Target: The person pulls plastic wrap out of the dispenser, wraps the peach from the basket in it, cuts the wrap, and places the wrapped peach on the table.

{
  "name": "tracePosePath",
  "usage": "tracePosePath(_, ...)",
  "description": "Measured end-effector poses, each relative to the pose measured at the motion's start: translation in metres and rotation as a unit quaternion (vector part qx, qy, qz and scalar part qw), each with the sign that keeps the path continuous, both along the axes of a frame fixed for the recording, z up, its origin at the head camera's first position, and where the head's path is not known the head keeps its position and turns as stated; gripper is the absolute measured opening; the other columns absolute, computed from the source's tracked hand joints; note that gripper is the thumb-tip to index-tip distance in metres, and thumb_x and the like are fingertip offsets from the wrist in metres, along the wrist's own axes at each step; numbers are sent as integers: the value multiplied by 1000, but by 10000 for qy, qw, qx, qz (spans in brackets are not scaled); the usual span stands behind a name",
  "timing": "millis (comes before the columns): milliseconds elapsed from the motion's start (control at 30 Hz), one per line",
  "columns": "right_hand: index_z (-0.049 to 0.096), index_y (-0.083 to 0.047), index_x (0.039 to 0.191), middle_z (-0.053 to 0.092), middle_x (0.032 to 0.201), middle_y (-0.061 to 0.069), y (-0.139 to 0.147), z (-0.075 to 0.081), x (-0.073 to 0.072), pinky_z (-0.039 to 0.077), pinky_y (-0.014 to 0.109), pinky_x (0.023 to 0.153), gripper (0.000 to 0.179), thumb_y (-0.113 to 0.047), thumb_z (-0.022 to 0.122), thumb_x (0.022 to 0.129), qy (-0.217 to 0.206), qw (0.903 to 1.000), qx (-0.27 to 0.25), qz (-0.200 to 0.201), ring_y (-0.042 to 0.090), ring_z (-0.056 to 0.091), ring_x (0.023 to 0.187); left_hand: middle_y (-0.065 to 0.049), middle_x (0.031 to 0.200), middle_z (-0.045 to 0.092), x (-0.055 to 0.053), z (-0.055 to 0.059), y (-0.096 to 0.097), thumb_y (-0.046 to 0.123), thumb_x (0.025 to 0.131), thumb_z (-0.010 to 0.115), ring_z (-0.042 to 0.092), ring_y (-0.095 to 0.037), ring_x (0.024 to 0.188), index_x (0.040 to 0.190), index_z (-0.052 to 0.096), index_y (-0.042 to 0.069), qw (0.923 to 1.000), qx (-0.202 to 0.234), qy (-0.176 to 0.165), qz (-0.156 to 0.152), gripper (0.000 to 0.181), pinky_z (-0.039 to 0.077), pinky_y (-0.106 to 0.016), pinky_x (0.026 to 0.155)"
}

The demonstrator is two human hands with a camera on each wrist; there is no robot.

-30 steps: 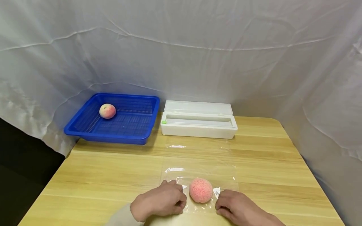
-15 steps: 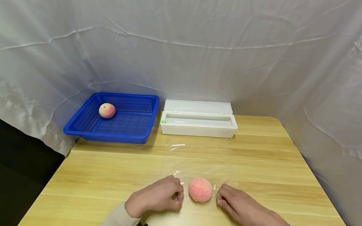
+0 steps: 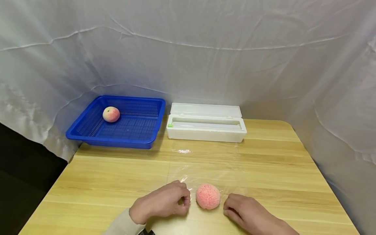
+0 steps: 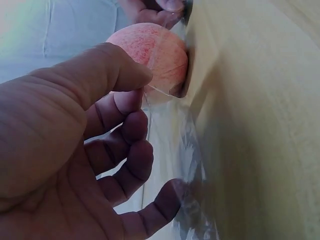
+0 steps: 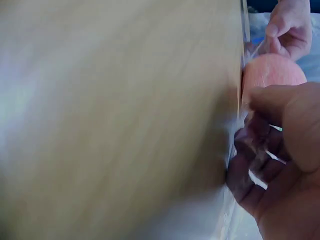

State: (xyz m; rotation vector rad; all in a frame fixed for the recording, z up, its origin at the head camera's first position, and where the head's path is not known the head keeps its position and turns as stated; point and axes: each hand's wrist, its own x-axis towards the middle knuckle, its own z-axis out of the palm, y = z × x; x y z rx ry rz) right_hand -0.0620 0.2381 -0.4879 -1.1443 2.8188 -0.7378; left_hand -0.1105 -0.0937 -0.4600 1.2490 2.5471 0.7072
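Note:
A round pink peach (image 3: 208, 196) sits on a sheet of clear plastic wrap (image 3: 205, 168) near the table's front edge. Just left of it, my left hand (image 3: 165, 200) pinches the wrap between thumb and forefinger; the left wrist view shows the film's edge (image 4: 162, 93) running from those fingertips across the front of the peach. On the other side of the fruit is my right hand (image 3: 249, 210), thumb and forefinger together on the wrap. In the right wrist view the thumb (image 5: 272, 102) overlaps the peach, and the film's edge is blurred.
Behind, a white plastic wrap dispenser (image 3: 205, 134) stands with its lid raised and a green cutter slider at its left end; the film trails from it. To its left is a blue basket (image 3: 117, 143) holding another peach (image 3: 111, 114). A pale curtain (image 3: 211, 65) encloses the back.
Both hands have shifted slightly forward, the left also a little to the left. Film glints in front of the peach have gone, and those behind it have changed shape. The peach has hardly moved.

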Motion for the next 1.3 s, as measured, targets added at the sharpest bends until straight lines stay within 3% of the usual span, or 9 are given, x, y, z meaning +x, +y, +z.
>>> tracePosePath(200, 59, -35, 98, 50, 90, -25, 2, 2, -4, 44, 15, 67, 12, -29, 63, 108, -338, 9990, -194, -209, -7, 48, 77, 11, 96, 55, 2, 3, 6, 29, 87, 81, 47, -4, 91, 98, 62, 24, 9995, 2, -13, 331, 22, 45, -17, 79)
tracePosePath(300, 58, -35, 98, 50, 89, -26, 3, 2, -6, 44, 15, 67, 13, -28, 63, 107, -288, 9991, -227, -195, -8, 48, 78, 5, 118, 53, 8, 2, 21, 46, 82, 88, 49, -9, 107, 123, 56, 19, 9970, -31, 702, 311, 58, 51, -23, 93)
tracePosePath(433, 57, -36, 97, 50, 89, -26, 3, 1, -6, 44, 15, 67, 15, -28, 64, 107, -316, 9988, -308, -196, -8, 49, 77, -5, 143, 45, 17, -4, 46, 58, 73, 92, 47, -21, 128, 145, 41, 18, 9802, -253, 1964, 1, 97, 48, -38, 111)
tracePosePath(567, 58, -36, 98, 51, 89, -26, 4, -1, -6, 45, 15, 67, 14, -28, 64, 107, -446, 9978, -457, -155, -8, 50, 78, -8, 143, 45, 19, -12, 59, 46, 80, 90, 50, -22, 122, 141, 42, 18, 9641, -401, 2626, -57, 82, 51, -35, 104)
tracePosePath(667, 58, -36, 99, 52, 90, -26, 4, 0, -6, 44, 15, 68, 13, -29, 63, 108, -519, 9973, -484, -161, -7, 51, 79, -9, 137, 49, 17, -14, 61, 34, 83, 86, 54, -20, 113, 133, 49, 17, 9626, -257, 2697, 27, 64, 53, -31, 99)
tracePosePath(900, 58, -36, 101, 55, 90, -24, 7, 9, -11, 45, 18, 70, 9, -35, 58, 110, -903, 9946, -305, -409, -5, 52, 80, 0, 130, 61, -2, 1, 55, 38, 88, 85, 60, -15, 116, 137, 60, 19, 9839, 26, 1785, -40, 58, 55, -29, 99)
tracePosePath(1067, 62, -33, 100, 57, 86, -21, 8, 17, -20, 46, 20, 67, 9, -34, 60, 109, -1129, 9907, -475, -593, -3, 53, 77, 3, 137, 67, -31, 18, 54, 39, 90, 84, 61, -12, 123, 143, 63, 18, 9986, -79, 495, -140, 60, 52, -28, 106)
tracePosePath(1200, 65, -26, 100, 62, 83, -11, 11, 23, -32, 48, 22, 64, 11, -32, 61, 108, -1596, 9819, -853, -567, -2, 52, 75, 9, 130, 71, -56, 26, 55, 33, 91, 83, 64, -5, 114, 143, 65, 19, 9961, -146, -839, -231, 56, 53, -25, 100)
tracePosePath(1300, 67, -22, 100, 65, 83, -2, 13, 24, -41, 50, 23, 64, 13, -31, 61, 108, -1854, 9748, -1141, -480, -1, 52, 75, 12, 122, 69, -71, 29, 56, 32, 93, 82, 60, -2, 107, 142, 66, 19, 9894, -237, -1404, -295, 53, 51, -22, 94)
